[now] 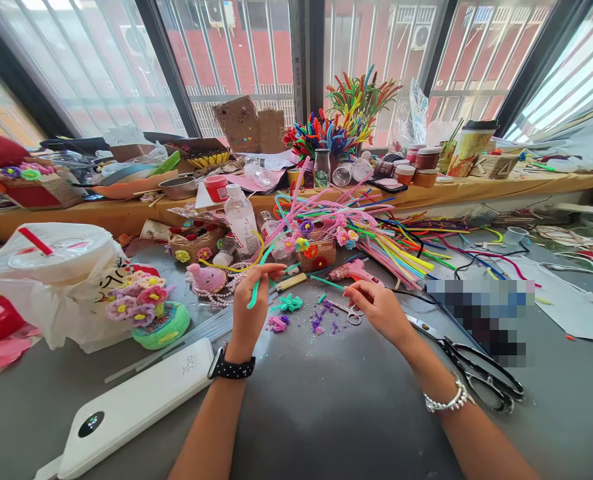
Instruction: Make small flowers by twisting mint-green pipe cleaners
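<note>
My left hand [250, 303], wearing a watch, is closed on a turquoise pipe cleaner [253, 295] whose bent end hangs below the fingers. In my right hand [374, 308], thumb and fingertips pinch a green length of pipe cleaner [326, 283] that points left. Whether both hands hold one same piece, I cannot tell. Between and below the hands lie a turquoise pipe-cleaner flower [290, 303], a pink and purple fuzzy piece [277, 325] and purple clippings [321, 321]. Small scissors [352, 315] rest just left of my right fingers, and a pink glue gun [356, 271] is behind them.
Large black-handled scissors [481, 380] lie right of my right wrist, near a blurred-out dark object [481, 320]. A white power bank [141, 407] and a crocheted flower pot [161, 323] are at left. Behind stand a bottle [241, 223] and a heap of pipe cleaners [396, 257].
</note>
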`<state>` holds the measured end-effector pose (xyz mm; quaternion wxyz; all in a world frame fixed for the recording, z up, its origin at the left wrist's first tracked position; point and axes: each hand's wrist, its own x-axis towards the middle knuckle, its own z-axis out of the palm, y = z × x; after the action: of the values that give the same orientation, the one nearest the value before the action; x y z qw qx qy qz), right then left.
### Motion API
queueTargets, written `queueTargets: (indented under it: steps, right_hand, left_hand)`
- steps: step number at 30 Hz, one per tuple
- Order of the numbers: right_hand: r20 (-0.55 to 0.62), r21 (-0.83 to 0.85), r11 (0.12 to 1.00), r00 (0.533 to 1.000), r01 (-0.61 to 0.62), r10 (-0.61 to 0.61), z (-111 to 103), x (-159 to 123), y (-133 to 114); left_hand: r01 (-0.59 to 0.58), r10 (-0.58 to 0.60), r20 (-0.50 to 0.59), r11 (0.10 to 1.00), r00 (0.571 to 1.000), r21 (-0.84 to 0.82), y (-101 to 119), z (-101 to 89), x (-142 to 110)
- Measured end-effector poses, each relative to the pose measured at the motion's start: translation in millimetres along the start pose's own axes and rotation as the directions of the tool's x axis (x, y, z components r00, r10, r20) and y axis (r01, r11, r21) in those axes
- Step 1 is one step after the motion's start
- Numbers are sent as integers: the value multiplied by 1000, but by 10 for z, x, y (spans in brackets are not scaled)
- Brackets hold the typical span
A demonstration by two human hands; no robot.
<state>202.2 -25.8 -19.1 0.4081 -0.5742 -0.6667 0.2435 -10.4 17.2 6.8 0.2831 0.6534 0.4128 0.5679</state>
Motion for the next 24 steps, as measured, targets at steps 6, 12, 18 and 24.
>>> queueTargets:
  steps: [6, 12, 18, 24]
  right_hand:
    - [-45, -105, 994, 999, -1, -3, -52, 13, 36]
    - [-174, -434, 896, 985, -94, 20, -174, 63, 231]
    - [-46, -600, 798, 998, -54, 32, -6, 129, 299]
    - [43, -588, 808, 999, 44, -23, 119, 216, 246]
  left_hand:
    - [-81, 49, 148, 972, 988, 220, -51, 44, -13]
    - [-153, 74, 233, 927, 970, 342, 21, 95, -80]
    - [29, -47, 131, 990, 990, 137, 45, 124, -98]
    - [289, -248, 171, 914, 953, -286, 10, 135, -49]
